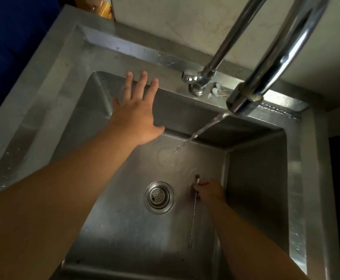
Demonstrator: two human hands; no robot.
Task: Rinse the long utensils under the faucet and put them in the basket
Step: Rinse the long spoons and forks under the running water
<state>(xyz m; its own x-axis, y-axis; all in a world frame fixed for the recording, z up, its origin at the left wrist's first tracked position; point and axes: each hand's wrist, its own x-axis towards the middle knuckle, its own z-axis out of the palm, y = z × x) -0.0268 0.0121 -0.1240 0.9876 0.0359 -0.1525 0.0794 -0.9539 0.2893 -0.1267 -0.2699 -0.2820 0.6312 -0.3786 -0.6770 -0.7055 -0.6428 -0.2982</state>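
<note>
A thin, long metal utensil [193,217] lies near the bottom of the steel sink [258,178], right of the drain. My right hand [210,191] is low in the basin with its fingers closed around the utensil's upper part. My left hand [136,110] is spread flat with fingers apart, high over the sink's back left corner, holding nothing. The chrome faucet [266,63] arches overhead, and a stream of water [201,129] runs from its spout to the sink floor above the utensil. No basket is in view.
The round drain strainer [159,197] sits in the middle of the sink floor. The faucet handle and base [195,81] stand on the back ledge. A yellow object [104,9] stands at the top left behind the sink.
</note>
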